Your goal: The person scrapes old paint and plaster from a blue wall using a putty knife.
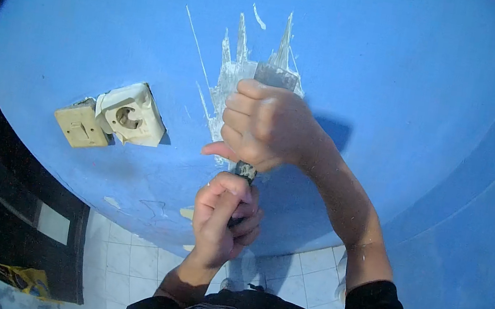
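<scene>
A scraper [276, 76] with a flat grey blade lies against the blue wall [413, 70], its blade pointing up. My left hand [226, 212] is wrapped round the lower part of its dark handle. Higher up, my right hand [265, 122] is closed round the scraper near the blade and covers much of it. Around the blade, the paint is scraped off in a rough grey-white patch [227, 81] with jagged streaks reaching upward.
A yellowed switch [82, 125] and a loose-looking white socket [132, 115] are on the wall at left. Below are pale floor tiles [141, 266]. Dark furniture [3, 207] stands at lower left, with a yellow item [27, 280] near it.
</scene>
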Motion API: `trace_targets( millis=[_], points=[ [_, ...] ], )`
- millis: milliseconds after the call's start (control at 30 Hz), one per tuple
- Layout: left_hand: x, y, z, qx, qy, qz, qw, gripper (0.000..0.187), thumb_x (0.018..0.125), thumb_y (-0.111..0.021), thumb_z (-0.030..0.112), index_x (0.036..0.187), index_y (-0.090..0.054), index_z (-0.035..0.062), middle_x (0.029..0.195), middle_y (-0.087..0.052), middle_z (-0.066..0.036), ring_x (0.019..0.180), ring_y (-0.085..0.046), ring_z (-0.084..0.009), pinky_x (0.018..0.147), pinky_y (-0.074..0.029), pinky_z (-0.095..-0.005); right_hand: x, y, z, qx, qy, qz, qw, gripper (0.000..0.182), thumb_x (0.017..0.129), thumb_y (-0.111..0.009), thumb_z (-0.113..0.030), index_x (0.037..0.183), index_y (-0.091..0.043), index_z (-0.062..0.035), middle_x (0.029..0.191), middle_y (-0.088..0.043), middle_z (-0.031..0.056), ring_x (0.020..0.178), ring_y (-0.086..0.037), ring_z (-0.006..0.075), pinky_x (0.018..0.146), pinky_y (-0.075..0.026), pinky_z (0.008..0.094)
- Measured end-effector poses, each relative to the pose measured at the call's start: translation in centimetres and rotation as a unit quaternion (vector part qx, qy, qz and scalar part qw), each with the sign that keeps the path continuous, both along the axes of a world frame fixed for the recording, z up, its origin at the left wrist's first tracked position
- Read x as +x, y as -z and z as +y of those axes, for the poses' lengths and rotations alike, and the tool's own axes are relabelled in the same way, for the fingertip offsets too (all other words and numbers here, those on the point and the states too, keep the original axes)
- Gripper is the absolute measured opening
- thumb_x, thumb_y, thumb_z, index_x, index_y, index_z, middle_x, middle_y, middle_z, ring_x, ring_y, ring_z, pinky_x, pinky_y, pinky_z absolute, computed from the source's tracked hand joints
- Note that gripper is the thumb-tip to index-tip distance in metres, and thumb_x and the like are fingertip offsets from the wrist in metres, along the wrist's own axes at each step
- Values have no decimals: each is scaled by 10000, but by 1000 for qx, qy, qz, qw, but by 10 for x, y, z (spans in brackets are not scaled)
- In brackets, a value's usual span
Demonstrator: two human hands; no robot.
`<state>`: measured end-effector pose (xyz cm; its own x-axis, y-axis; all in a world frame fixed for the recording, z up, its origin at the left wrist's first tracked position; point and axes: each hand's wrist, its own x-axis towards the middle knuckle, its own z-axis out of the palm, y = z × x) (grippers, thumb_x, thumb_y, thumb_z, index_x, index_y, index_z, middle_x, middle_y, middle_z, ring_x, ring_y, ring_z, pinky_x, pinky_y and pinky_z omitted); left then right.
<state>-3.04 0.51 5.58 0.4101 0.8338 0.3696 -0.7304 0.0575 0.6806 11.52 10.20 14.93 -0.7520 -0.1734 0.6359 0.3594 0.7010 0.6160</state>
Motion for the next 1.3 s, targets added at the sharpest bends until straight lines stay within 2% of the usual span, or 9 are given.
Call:
trace_targets(
  millis=[400, 467, 667, 733, 767, 867, 933, 1233, 1300],
  points=[
    [0, -8, -1, -6, -23, 19, 1000, 173, 1018, -489, 241, 900, -450, 122, 648, -335, 9, 421, -222, -42, 315, -166, -203, -2, -2, 6, 7, 8, -6, 1000, 473, 710, -766, -360, 503, -438, -90, 549, -379, -3, 558, -439, 178, 586, -409, 308],
    [-4, -11, 2, 24, 22, 0, 999, 190, 1058, -410, 209, 948, -487, 75, 685, -354, 7, 445, -244, -33, 352, -209, -206, -1, -3, 6, 28, 35, -13, 999, 481, 716, -763, -366, 500, -431, -93, 548, -375, -5, 560, -439, 178, 586, -406, 306],
    [-6, -3, 5, 16, 8, -1, 1000, 191, 1047, -452, 233, 952, -490, 72, 686, -365, 9, 447, -260, -27, 350, -194, -200, -2, 3, 4, -66, 3, 12, 998, 486, 750, -747, -394, 509, -440, -104, 556, -386, -4, 569, -445, 183, 605, -401, 292],
    [-6, -17, 13, 26, 7, 18, 999, 190, 1045, -457, 234, 951, -493, 73, 684, -366, 10, 447, -265, -28, 351, -193, -199, 1, -10, 11, 106, 65, -7, 992, 481, 752, -745, -405, 514, -450, -108, 567, -397, -3, 575, -451, 189, 596, -404, 295],
    [-6, -23, 18, 41, 4, 35, 999, 189, 1043, -461, 236, 949, -495, 75, 682, -367, 12, 447, -269, -29, 352, -193, -198, 1, -14, 12, 111, 65, -8, 992, 481, 752, -745, -405, 514, -450, -108, 567, -397, -3, 575, -451, 189, 596, -404, 295],
    [-9, -14, 16, 49, -6, 41, 998, 180, 1044, -451, 218, 948, -501, 75, 680, -367, 11, 448, -274, -29, 351, -196, -197, -1, -10, 9, 71, 45, 4, 996, 484, 743, -743, -428, 519, -455, -110, 578, -408, -4, 576, -452, 191, 591, -405, 300],
    [-12, -2, 9, 39, 3, 31, 999, 184, 1045, -449, 220, 947, -502, 73, 681, -367, 10, 446, -272, -28, 351, -200, -198, -2, 9, 4, -20, 63, -5, 998, 471, 732, -747, -417, 522, -457, -111, 578, -407, -4, 573, -455, 187, 592, -405, 303],
    [-9, 4, 1, 18, 1, 21, 1000, 214, 1060, -427, 232, 941, -496, 69, 669, -366, 2, 435, -262, -28, 349, -206, -205, -7, 13, 3, -19, -6, 14, 1000, 483, 712, -752, -402, 513, -432, -98, 555, -371, -2, 547, -433, 180, 609, -413, 299],
    [-8, -1, 4, 30, 0, 22, 999, 217, 1061, -424, 232, 940, -495, 68, 667, -366, 2, 435, -260, -29, 350, -204, -206, -2, 3, 8, 25, 24, 10, 999, 484, 714, -754, -397, 513, -429, -99, 556, -371, -4, 548, -433, 182, 610, -413, 299]
  ],
)
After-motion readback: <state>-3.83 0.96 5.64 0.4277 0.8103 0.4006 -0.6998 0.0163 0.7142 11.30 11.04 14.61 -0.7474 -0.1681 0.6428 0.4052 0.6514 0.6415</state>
